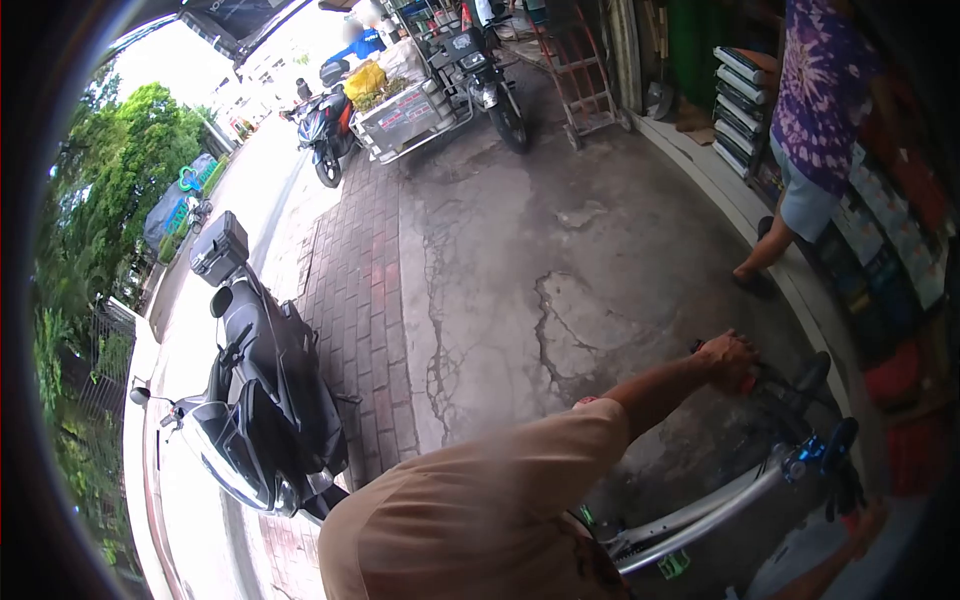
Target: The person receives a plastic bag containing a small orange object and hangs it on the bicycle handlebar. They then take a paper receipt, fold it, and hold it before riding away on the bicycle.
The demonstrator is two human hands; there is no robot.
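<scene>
My left hand (pixel 728 360) is closed around the near end of a bicycle's handlebar (pixel 790 400), with my arm in a beige sleeve reaching out to it. At the lower right, in the shadowed edge of the view, my right hand (pixel 868 525) wraps the handlebar's other end. Below my arms runs the silver bicycle frame (pixel 705 520), and a green pedal (pixel 674 565) shows under it. Blue fittings (pixel 808 455) sit at the middle of the handlebar. My body hides the rear of the bicycle.
A parked black scooter (pixel 285 370) stands left on the brick paving. Ahead are a motorcycle (pixel 490 85) with a loaded metal sidecar (pixel 405 125), another scooter (pixel 325 130) and a hand truck (pixel 575 70). A person in a purple shirt (pixel 825 90) steps by stacked bags (pixel 738 110) along the right.
</scene>
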